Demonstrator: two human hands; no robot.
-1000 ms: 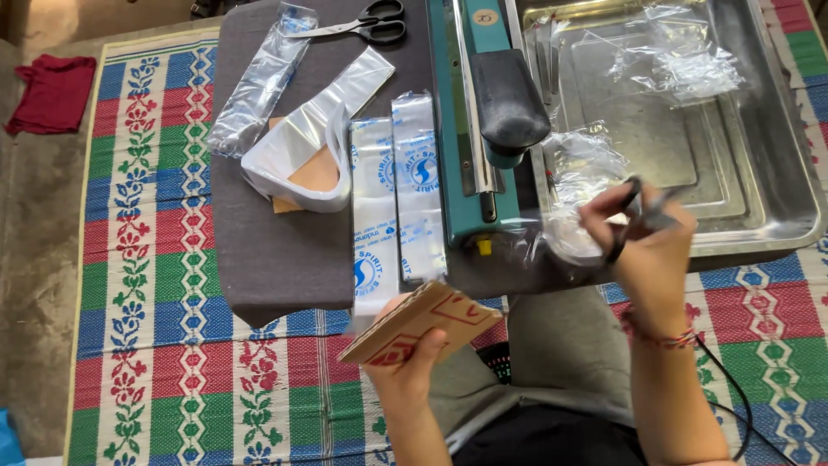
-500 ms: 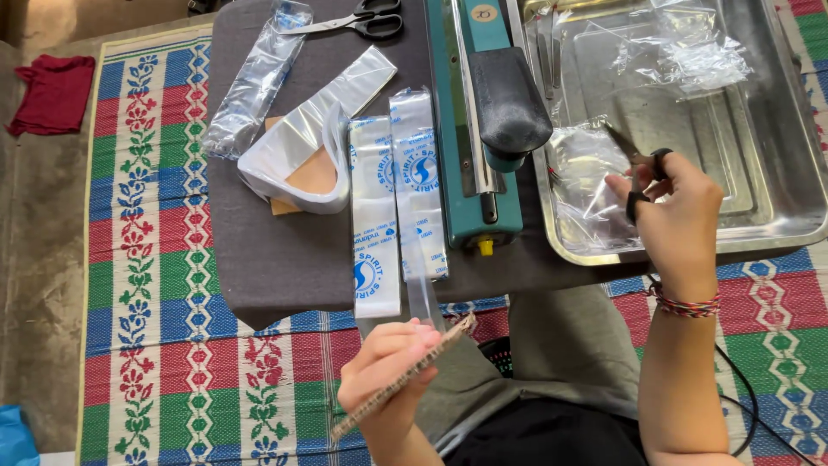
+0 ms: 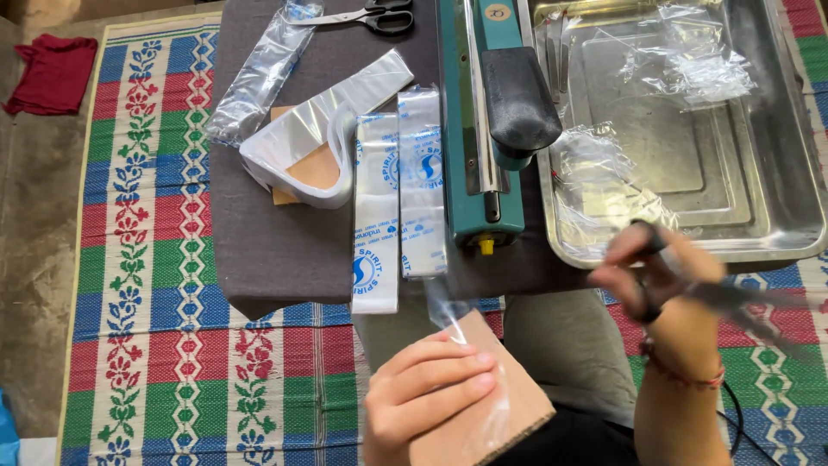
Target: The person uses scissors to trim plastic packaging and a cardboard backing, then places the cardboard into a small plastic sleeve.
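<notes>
my left hand point(image 3: 427, 393) pins the thin, slippery bag point(image 3: 466, 362) flat on stiff cardboard point(image 3: 509, 406), my right hand point(image 3: 664, 289) gripping scissors point(image 3: 733, 302).

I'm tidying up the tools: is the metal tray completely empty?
No, the metal tray holds crumpled clear plastic bags on its floor.

teal sealer point(image 3: 473, 129), floral striped mat point(image 3: 147, 259), maroon cloth point(image 3: 53, 73)

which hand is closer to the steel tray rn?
Right. The right hand, gripping scissors, sits just below the steel tray at its front rim. The left hand is lower, holding a cardboard piece.
</notes>
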